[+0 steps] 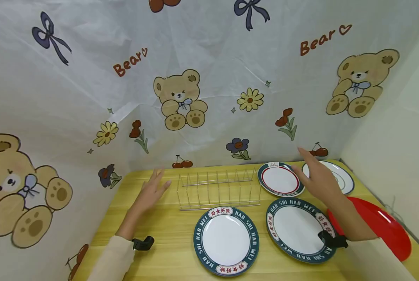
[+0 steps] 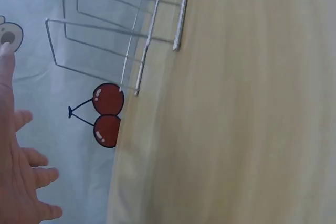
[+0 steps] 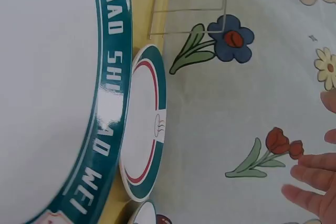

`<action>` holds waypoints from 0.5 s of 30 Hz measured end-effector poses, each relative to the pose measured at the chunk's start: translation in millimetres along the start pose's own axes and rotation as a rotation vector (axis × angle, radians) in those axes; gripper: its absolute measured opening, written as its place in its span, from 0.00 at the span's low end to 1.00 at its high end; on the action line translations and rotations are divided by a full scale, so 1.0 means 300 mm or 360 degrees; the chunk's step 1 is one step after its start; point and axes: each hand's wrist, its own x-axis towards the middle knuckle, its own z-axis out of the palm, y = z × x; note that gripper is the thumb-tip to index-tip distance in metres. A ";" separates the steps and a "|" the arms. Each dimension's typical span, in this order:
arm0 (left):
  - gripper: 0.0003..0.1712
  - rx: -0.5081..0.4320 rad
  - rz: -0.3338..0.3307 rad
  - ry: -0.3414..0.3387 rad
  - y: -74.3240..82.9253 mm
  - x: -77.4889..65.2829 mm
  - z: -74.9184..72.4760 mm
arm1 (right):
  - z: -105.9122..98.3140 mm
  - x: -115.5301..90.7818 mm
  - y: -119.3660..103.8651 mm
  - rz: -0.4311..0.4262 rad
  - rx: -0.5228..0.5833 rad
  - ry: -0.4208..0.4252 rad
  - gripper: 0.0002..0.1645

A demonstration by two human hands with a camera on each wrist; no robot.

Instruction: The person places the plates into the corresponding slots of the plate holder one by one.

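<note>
My left hand [image 1: 152, 192] hovers beside the left end of a wire dish rack [image 1: 202, 208], fingers spread and touching nothing. In the left wrist view the same hand [image 2: 21, 174] shows loose fingers, with the rack [image 2: 149, 40] above. My right hand [image 1: 316, 178] is raised over the back right, between a small red-ringed plate [image 1: 280, 179] and a white plate with a blue rim [image 1: 343, 178]. The right wrist view shows that hand's fingers [image 3: 315, 177] extended and holding nothing. Two larger green-rimmed plates, one in the centre [image 1: 226, 241] and one farther right [image 1: 295, 230], lie in front.
A red oval plate [image 1: 385, 230] lies at the right, partly behind my right forearm. Everything stands on a yellow wood-grain table [image 1: 167, 242]. A white cloth with printed bears [image 1: 216, 50] rises behind it, and a plain pale wall [image 1: 399, 136] borders the right side.
</note>
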 end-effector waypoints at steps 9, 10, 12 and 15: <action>0.30 -0.0750 0.0089 -0.0213 -0.005 -0.082 0.096 | -0.062 -0.170 0.046 0.0175 0.0194 0.0245 0.37; 0.30 -0.0763 0.0080 -0.0220 -0.009 -0.085 0.105 | -0.065 -0.186 0.056 0.0198 0.0203 0.0261 0.37; 0.29 -0.0786 0.0051 -0.0228 -0.018 -0.090 0.122 | -0.069 -0.213 0.076 0.0251 0.0211 0.0284 0.36; 0.29 -0.0823 0.0053 -0.0255 -0.025 -0.099 0.145 | -0.070 -0.254 0.117 0.0380 0.0187 0.0281 0.37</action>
